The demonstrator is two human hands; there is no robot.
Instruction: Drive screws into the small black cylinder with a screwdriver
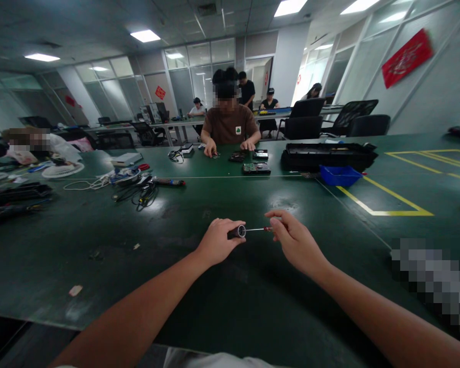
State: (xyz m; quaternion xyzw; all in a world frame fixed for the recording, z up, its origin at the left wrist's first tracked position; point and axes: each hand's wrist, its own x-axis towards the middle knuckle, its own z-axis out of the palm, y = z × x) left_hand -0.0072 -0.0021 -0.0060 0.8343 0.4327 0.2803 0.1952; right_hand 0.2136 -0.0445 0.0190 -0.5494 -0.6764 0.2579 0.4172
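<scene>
In front of me, just above the green table (168, 286), my left hand (220, 240) is closed around a dark cylindrical part (236, 232). A pale ring with a dark middle shows at the part's end. My right hand (293, 240) grips a screwdriver (258, 229) by its red handle, the fingers bent about it. The thin metal shaft points left, its tip at the edge of the cylindrical part. Whether the tip sits on a screw is too small to tell.
A blue bin (340, 176) stands by a long black housing (327, 156) at the back right. Opposite, a person (230, 122) works near several hard drives (256, 168). Tangled black cables (140, 191) and a pen-shaped tool (169, 182) lie left. Yellow tape (398, 212) marks the right side.
</scene>
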